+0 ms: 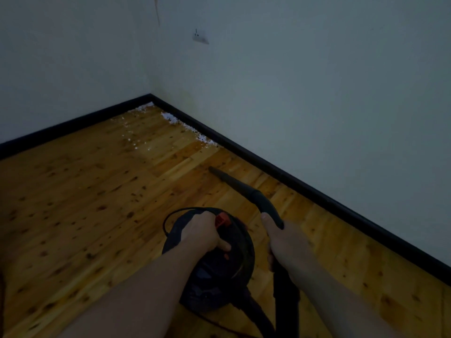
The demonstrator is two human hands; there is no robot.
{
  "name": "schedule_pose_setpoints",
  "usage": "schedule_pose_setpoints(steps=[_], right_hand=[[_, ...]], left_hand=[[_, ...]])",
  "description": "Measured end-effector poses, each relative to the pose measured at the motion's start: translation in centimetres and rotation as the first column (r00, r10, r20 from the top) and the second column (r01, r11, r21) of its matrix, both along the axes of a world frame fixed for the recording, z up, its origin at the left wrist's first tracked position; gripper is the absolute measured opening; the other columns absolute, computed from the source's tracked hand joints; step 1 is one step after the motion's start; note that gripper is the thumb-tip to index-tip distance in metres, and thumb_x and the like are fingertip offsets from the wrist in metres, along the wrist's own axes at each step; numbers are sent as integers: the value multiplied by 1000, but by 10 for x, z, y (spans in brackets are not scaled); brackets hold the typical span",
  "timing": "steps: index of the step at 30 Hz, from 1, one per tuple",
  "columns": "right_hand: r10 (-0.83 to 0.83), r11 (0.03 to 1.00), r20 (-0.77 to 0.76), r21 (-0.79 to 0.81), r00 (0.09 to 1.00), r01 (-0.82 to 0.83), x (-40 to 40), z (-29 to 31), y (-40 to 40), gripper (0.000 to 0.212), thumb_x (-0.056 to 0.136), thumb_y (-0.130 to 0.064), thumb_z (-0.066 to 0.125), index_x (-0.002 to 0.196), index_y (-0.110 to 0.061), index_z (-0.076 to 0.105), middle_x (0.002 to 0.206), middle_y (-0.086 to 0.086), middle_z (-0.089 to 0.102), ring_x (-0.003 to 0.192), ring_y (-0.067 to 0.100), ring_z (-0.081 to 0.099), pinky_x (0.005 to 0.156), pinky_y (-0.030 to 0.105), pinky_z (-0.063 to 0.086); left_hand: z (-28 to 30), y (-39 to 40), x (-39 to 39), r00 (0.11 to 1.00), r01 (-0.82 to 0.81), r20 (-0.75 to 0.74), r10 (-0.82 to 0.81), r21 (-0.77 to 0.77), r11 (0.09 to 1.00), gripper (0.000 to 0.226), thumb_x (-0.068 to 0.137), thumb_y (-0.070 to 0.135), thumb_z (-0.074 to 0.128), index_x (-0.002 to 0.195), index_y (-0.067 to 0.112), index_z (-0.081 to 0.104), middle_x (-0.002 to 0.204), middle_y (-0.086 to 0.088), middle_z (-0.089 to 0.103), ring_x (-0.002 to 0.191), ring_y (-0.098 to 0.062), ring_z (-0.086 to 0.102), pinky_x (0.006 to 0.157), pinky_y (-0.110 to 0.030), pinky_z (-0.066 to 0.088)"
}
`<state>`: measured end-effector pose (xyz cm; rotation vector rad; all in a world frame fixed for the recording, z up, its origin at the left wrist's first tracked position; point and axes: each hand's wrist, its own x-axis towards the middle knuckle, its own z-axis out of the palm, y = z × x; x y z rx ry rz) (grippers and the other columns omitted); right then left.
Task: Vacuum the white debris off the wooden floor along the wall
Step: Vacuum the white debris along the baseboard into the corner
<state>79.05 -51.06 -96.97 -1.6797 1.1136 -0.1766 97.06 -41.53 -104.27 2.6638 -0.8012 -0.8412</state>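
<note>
White debris (170, 118) lies on the wooden floor (73, 191) in the corner, along the black baseboard (268, 164) and scattered toward the middle. My left hand (203, 231) grips the top handle of a black canister vacuum (219, 272) with a red switch (223, 220). My right hand (280, 237) grips the black hose wand (244, 189). The wand's narrow nozzle tip (211, 169) points toward the corner and stops short of the debris.
Two pale walls meet at the corner (150, 95). A wall socket (200, 37) sits high on the right wall. The vacuum's black cord (168, 220) loops beside the canister. Bare floor stretches to the left.
</note>
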Motion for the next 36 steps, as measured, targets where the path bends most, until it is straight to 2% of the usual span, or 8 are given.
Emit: schedule_pose_setpoints(steps=[3,7,13,17,25,30,34,36], right_hand=[[2,1000,10,2,1000,-2,17,0,-7,57,107,-51,50,72,-6,58,50,8,54,37,19,51,39,24,44],[-36,999,6,34,999,36,43,-5,-24,49,104,-54,53,88,-8,61,53,5,56,39,19,53,43,28,49],[-61,998,11,36,998,60,85,-9,-43,50,105,-52,54,79,-9,57,50,6,54,39,21,53,48,33,49],[-59,998,6,1,998,59,110,-14,-49,50,104,-54,54,79,-11,54,60,11,54,46,23,53,49,33,47],[-21,997,4,-77,1000,21,136,-16,-65,52,104,-54,54,75,-10,54,59,11,53,47,25,53,55,39,49],[-10,994,-32,-112,999,6,152,-16,-74,55,105,-54,51,79,-6,60,56,11,60,39,19,57,45,29,51],[-16,994,-29,-112,999,13,163,-21,-78,55,102,-59,53,86,-6,62,61,13,62,47,27,61,58,48,61],[-17,993,-37,-114,999,13,166,-23,-79,56,101,-60,52,83,-7,60,59,12,61,46,27,61,59,49,61]], left_hand=[[1,-5,17,1000,6,7,-6,2,1000,77,64,49,97,122,19,57,102,5,58,99,-23,63,75,-39,57],[4,-12,42,1000,-3,20,3,6,1000,77,62,52,97,120,20,57,107,3,59,95,-21,59,72,-38,54],[3,-24,79,1000,-10,12,10,-16,1000,70,61,54,97,105,20,53,103,2,60,93,-21,61,69,-36,52],[2,-34,92,999,-35,-10,35,-27,999,74,62,52,97,113,19,55,108,0,61,97,-23,62,74,-38,56],[5,-51,113,995,-99,-12,98,-74,992,68,64,54,95,102,19,52,97,1,58,84,-19,59,60,-33,47],[3,-58,120,994,-107,-23,106,-81,991,70,63,55,96,102,18,51,97,0,59,86,-21,61,63,-36,50],[0,-53,126,992,-122,-31,120,-83,989,71,61,58,95,100,18,51,96,0,58,85,-20,60,59,-35,46],[-1,-49,130,991,-131,-40,128,-87,988,72,60,59,95,100,17,52,98,-1,60,86,-21,61,61,-36,47]])
